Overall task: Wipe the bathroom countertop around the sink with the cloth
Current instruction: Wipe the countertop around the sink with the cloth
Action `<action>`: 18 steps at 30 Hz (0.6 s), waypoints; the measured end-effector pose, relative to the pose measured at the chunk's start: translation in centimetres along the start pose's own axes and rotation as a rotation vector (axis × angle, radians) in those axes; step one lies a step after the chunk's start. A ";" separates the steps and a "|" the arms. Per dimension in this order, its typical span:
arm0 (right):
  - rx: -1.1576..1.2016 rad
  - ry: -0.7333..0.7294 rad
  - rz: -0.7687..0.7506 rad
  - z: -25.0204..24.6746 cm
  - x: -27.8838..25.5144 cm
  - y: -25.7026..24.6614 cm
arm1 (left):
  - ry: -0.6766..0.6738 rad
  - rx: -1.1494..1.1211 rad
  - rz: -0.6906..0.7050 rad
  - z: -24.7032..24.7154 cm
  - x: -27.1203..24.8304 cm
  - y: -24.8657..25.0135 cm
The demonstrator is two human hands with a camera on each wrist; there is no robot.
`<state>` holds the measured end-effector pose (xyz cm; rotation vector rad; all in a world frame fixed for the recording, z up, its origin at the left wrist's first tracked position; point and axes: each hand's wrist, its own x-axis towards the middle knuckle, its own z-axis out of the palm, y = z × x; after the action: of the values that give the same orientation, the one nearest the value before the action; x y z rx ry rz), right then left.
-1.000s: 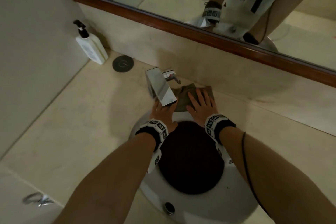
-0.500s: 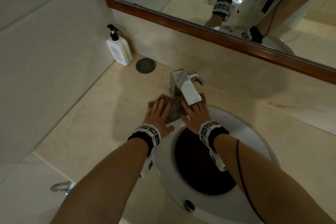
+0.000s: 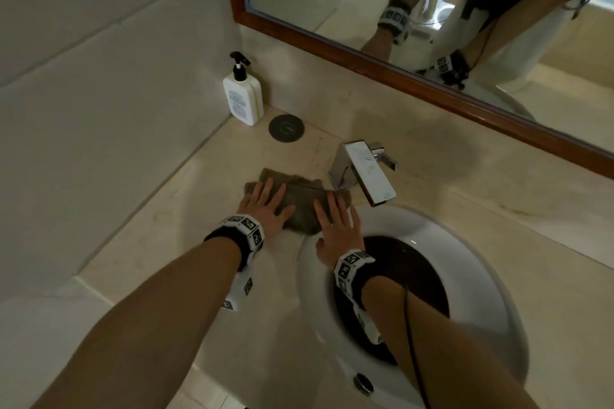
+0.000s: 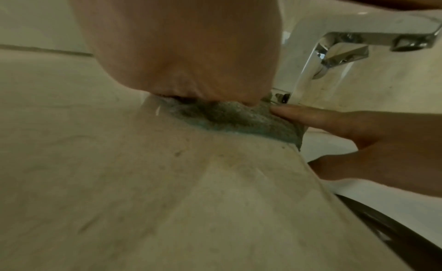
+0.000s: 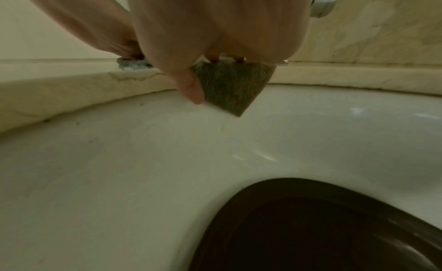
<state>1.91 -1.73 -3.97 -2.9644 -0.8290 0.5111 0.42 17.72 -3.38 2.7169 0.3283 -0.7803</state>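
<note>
Left hand (image 3: 265, 209): flat, fingers straight and spread, pressing on left part of cloth (image 3: 299, 206). Right hand (image 3: 337, 229): flat, fingers straight, pressing on right part of cloth, heel over rim of sink (image 3: 465, 259). No fingers curled round cloth in head view. Cloth: dark, rumpled, flat on tabletop (image 3: 166, 242), just left of faucet (image 3: 365, 173) base, touching it or nearly so; one corner overhanging sink rim below right hand, as seen in right wrist view (image 5: 232, 85). Sink: white rim, dark bowl, directly in front of faucet. Round dark disc (image 3: 286, 128): on tabletop, behind and left of faucet. White pump bottle (image 3: 242, 93): just left of disc, in wall corner. Wood-framed mirror (image 3: 398, 70): on wall above faucet.
</note>
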 end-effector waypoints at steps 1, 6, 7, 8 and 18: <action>-0.003 -0.012 0.016 0.0 -0.1 -0.3 | 0.004 0.000 -0.004 -0.2 0.3 -0.1; -0.053 -0.091 0.026 -0.9 -0.3 -0.3 | 0.086 0.017 0.040 -0.6 2.1 -0.5; -0.058 -0.102 0.034 -1.1 -0.2 -0.3 | 0.106 0.025 0.054 -0.7 2.6 -0.5; -0.062 -0.112 0.044 -1.3 -0.1 -0.2 | 0.118 0.039 0.067 -0.9 3.2 -0.5; -0.093 -0.180 0.064 -2.9 0.1 0.6 | 0.160 0.064 0.117 -0.7 3.8 1.0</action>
<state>3.26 -1.99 -1.32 -3.0737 -0.7936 0.7737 4.17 17.51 -4.69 2.8360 0.1795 -0.5522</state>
